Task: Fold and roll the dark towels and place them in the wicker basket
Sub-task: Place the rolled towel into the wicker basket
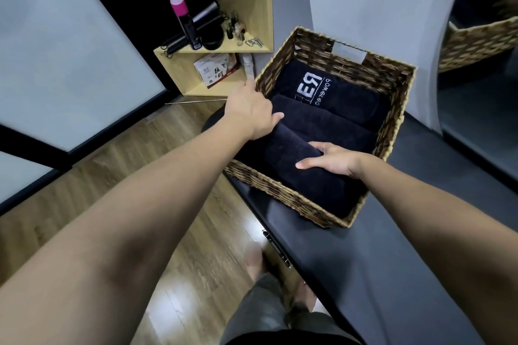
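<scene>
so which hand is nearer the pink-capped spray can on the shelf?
Left. The left hand is at the wicker basket's left rim, below the spray can. The right hand rests farther right on the front rolled towel.

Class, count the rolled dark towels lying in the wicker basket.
3: the logo-printed dark rolled towel at the far end, a plain one in the middle, another nearest, under both hands. More may lie beneath.
</scene>
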{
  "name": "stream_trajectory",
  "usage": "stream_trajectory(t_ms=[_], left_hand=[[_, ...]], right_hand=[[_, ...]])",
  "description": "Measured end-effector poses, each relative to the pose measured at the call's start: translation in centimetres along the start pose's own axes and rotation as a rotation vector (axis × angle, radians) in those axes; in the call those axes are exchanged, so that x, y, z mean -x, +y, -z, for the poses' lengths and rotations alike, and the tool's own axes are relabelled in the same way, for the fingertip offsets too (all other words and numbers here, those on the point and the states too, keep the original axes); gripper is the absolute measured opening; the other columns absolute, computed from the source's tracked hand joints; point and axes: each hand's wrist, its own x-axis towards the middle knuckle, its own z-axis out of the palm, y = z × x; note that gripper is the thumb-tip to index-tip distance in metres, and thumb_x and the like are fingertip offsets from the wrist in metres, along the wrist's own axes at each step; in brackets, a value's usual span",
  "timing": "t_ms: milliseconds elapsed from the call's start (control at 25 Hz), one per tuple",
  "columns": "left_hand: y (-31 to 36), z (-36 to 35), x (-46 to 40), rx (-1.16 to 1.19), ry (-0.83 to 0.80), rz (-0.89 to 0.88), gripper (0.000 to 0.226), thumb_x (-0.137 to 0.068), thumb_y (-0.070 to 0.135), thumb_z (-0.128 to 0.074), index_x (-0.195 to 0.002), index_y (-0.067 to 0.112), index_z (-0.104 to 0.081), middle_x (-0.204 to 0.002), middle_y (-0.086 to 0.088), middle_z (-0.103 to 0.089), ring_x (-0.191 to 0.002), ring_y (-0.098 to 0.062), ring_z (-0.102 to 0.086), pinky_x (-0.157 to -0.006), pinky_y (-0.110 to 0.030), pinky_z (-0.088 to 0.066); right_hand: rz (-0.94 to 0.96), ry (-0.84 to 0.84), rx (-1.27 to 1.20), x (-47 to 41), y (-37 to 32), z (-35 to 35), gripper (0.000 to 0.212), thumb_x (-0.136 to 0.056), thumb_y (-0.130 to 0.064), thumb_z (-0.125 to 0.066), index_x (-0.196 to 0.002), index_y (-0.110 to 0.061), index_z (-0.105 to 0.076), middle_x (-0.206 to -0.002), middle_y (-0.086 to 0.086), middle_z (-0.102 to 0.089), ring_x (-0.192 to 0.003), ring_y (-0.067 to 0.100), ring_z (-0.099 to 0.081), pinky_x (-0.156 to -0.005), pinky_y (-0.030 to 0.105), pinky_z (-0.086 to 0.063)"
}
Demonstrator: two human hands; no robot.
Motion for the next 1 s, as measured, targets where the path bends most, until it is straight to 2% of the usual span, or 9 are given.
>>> stream_trajectory(t_ms=[120,240,400,560,720,880,1000], left_hand=[[1.0,1.0,-0.8,-0.133,-0.118,-0.142,0.073,-0.104,0.061,-0.013,-0.128,0.018,-0.066,-0.133,-0.008,-0.065,-0.127,-0.031,-0.052,-0.104,-0.044,-0.037],[1.9,0.3,-1.1,-0.123,-0.225,-0.211,0.074,-0.104,0.060,-0.012,-0.131,0.014,-0.064,-0.137,-0.010,-0.062,-0.125,-0.033,-0.058,-0.101,-0.046,-0.046],[2.1,-1.5,-0.5,0.036,-0.243,-0.215,0.074,-0.105,0.058,-0.015,-0.125,0.010,-0.067,-0.134,-0.013,-0.063,-0.124,-0.035,-0.058,-0.102,-0.047,-0.047],[1.9,-4.5,-0.2,0.226,-0.309,-0.168,0.074,-0.104,0.060,-0.016,-0.124,0.008,-0.066,-0.133,-0.017,-0.062,-0.122,-0.038,-0.057,-0.103,-0.048,-0.046],[2.1,-6.3,-0.5,0.315,-0.281,-0.149,0.071,-0.106,0.057,-0.015,-0.125,0.011,-0.065,-0.132,-0.016,-0.062,-0.121,-0.037,-0.057,-0.094,-0.044,-0.044],[1.8,-8.2,-1.1,0.396,-0.151,-0.173,0.069,-0.105,0.057,-0.015,-0.104,0.016,-0.071,-0.114,-0.015,-0.069,-0.106,-0.037,-0.063,-0.092,-0.046,-0.049],[1.7,-9.6,-1.4,0.429,-0.123,-0.193,0.063,-0.105,0.055,-0.017,-0.087,0.021,-0.066,-0.106,-0.015,-0.069,-0.099,-0.038,-0.063,-0.086,-0.046,-0.049]], right_hand=[[-0.015,-0.007,0.035,0.1,-0.1,0.2,0.038,-0.079,-0.043,-0.083,-0.115,-0.036,-0.070,-0.108,-0.010,-0.077,-0.104,0.014,-0.072,-0.099,0.037,-0.055],[-0.043,-0.016,0.074,0.2,0.5,0.5,0.043,-0.074,-0.051,-0.084,-0.113,-0.038,-0.071,-0.111,-0.010,-0.076,-0.105,0.014,-0.072,-0.100,0.039,-0.054],[-0.041,0.008,0.150,-0.5,1.1,0.2,0.056,-0.061,-0.064,-0.083,-0.110,-0.039,-0.071,-0.111,-0.010,-0.075,-0.105,0.014,-0.071,-0.102,0.041,-0.053],[-0.045,0.003,0.199,-0.8,0.9,0.2,0.050,-0.067,-0.062,-0.082,-0.110,-0.038,-0.070,-0.112,-0.010,-0.074,-0.105,0.013,-0.070,-0.102,0.041,-0.053],[-0.066,0.019,0.221,-0.7,0.7,0.1,0.045,-0.072,-0.060,-0.081,-0.110,-0.039,-0.071,-0.111,-0.010,-0.073,-0.104,0.012,-0.069,-0.101,0.038,-0.053],[-0.062,0.030,0.237,-0.1,0.3,0.3,0.042,-0.078,-0.062,-0.077,-0.113,-0.039,-0.069,-0.114,-0.011,-0.072,-0.104,0.011,-0.068,-0.096,0.032,-0.053],[-0.082,0.035,0.293,0.1,0.2,0.4,0.045,-0.079,-0.067,-0.072,-0.114,-0.041,-0.067,-0.115,-0.011,-0.069,-0.106,0.011,-0.065,-0.097,0.033,-0.051]])
